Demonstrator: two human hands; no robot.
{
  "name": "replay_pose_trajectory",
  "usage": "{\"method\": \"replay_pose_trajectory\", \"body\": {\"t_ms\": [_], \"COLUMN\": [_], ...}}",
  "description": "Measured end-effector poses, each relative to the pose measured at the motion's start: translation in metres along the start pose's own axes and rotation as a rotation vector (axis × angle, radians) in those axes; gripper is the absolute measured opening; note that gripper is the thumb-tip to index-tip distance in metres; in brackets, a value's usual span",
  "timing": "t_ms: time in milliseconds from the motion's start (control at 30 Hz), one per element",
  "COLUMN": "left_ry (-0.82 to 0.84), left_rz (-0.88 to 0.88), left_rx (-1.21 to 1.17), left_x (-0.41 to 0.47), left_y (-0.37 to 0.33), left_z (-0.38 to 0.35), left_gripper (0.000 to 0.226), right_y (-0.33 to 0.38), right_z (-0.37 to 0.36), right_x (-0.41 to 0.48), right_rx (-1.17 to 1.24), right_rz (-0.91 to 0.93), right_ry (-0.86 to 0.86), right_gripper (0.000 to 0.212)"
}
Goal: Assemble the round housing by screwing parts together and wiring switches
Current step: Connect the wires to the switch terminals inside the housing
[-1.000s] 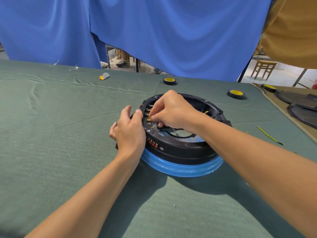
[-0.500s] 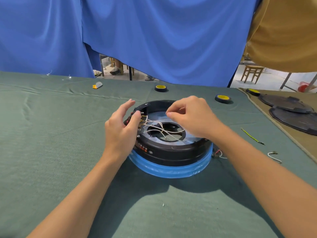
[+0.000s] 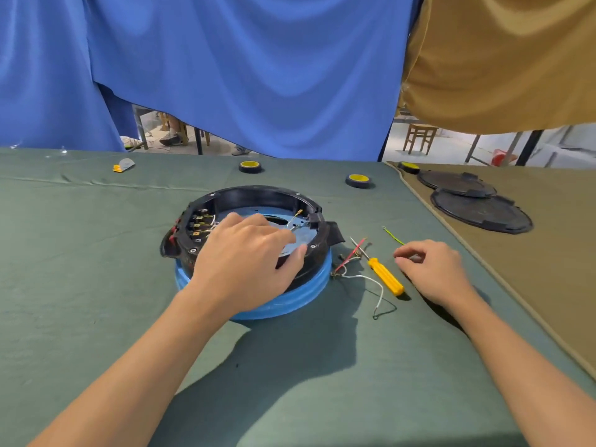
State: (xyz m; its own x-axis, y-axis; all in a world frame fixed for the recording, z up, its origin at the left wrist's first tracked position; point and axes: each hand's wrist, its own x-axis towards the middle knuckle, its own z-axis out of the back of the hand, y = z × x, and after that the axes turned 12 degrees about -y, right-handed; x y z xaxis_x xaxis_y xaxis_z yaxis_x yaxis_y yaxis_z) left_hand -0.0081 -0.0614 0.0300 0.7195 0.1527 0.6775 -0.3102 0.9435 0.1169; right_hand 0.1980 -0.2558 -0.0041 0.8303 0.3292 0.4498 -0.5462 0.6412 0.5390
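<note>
The round black housing (image 3: 258,190) sits on a blue ring base (image 3: 290,305) in the middle of the green cloth. A row of switch terminals (image 3: 198,221) with white wires lines its left inner wall. My left hand (image 3: 245,256) rests on the housing, with the fingers spread over the inside and the thumb on the near right rim. My right hand (image 3: 433,271) lies on the cloth to the right, its fingertips pinching a small pale wire piece. Between the housing and that hand lie a yellow-handled screwdriver (image 3: 385,276) and a tangle of red and white wires (image 3: 350,263).
A green wire (image 3: 393,236) lies beyond the right hand. Three yellow-cored tape rolls (image 3: 250,166) (image 3: 358,180) (image 3: 408,167) stand at the back. Two black round lids (image 3: 480,211) lie on a tan mat (image 3: 548,269) at the right. A small orange and grey item (image 3: 122,165) is at far left.
My right hand left the housing and moved right onto the cloth past the screwdriver. My left hand shifted from the left rim to lie across the housing's inside.
</note>
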Motion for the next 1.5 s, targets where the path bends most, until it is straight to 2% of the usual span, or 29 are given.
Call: {"method": "replay_pose_trajectory", "body": {"t_ms": [100, 267, 400, 533, 700, 767, 833, 900, 967, 1067, 1167, 1267, 1367, 1500], "left_ry": [0.031, -0.021, -0.063, -0.09, -0.1, -0.095, -0.091, -0.081, -0.104, -0.113, -0.088, -0.056, -0.034, -0.067], "left_rz": [0.019, 0.013, 0.02, 0.019, 0.024, 0.037, 0.053, 0.067, 0.107, 0.225, 0.308, 0.354, 0.374, 0.464], "left_rx": [0.049, 0.034, 0.027, 0.02, 0.01, -0.002, -0.011, -0.033, -0.125, -0.302, -0.442, -0.662, -0.851, -0.915], "left_x": [0.002, 0.004, 0.003, 0.003, 0.002, 0.001, 0.001, 0.001, 0.001, 0.004, 0.008, 0.014, 0.018, 0.021], "left_y": [-0.005, -0.008, -0.009, -0.009, -0.008, -0.007, -0.007, -0.006, -0.007, -0.007, -0.006, -0.008, -0.007, 0.003], "left_z": [-0.003, -0.006, -0.008, -0.009, -0.011, -0.012, -0.012, -0.011, -0.009, -0.004, 0.002, 0.011, 0.02, 0.021], "left_gripper": [0.063, 0.064, 0.069, 0.068, 0.065, 0.066, 0.067, 0.066, 0.054, 0.037, 0.026, 0.021, 0.017, 0.014], "right_y": [-0.004, -0.01, -0.011, -0.009, -0.005, 0.0, 0.005, 0.013, 0.028, 0.051, 0.072, 0.093, 0.113, 0.131], "right_z": [0.001, -0.002, -0.003, -0.003, 0.0, 0.001, 0.003, 0.005, 0.007, 0.012, 0.016, 0.017, 0.014, 0.006], "right_x": [0.001, 0.002, 0.0, -0.003, -0.004, -0.004, -0.004, -0.003, -0.004, -0.009, -0.012, -0.013, -0.013, -0.012], "right_rx": [0.034, -0.109, -0.17, -0.119, 0.016, 0.144, 0.296, 0.526, 0.841, 1.27, 1.535, 1.624, 1.635, 1.606], "right_rz": [-0.012, -0.04, -0.051, 0.034, 0.125, 0.106, -0.011, -0.197, -0.359, -0.518, -0.609, -0.614, -0.585, -0.49], "right_ry": [-0.038, -0.136, -0.092, -0.105, -0.193, -0.274, -0.294, -0.26, -0.187, 0.017, 0.242, 0.383, 0.455, 0.5], "right_gripper": [0.02, 0.021, 0.022, 0.03, 0.023, 0.02, 0.018, 0.018, 0.021, 0.02, 0.023, 0.017, 0.012, 0.018]}}
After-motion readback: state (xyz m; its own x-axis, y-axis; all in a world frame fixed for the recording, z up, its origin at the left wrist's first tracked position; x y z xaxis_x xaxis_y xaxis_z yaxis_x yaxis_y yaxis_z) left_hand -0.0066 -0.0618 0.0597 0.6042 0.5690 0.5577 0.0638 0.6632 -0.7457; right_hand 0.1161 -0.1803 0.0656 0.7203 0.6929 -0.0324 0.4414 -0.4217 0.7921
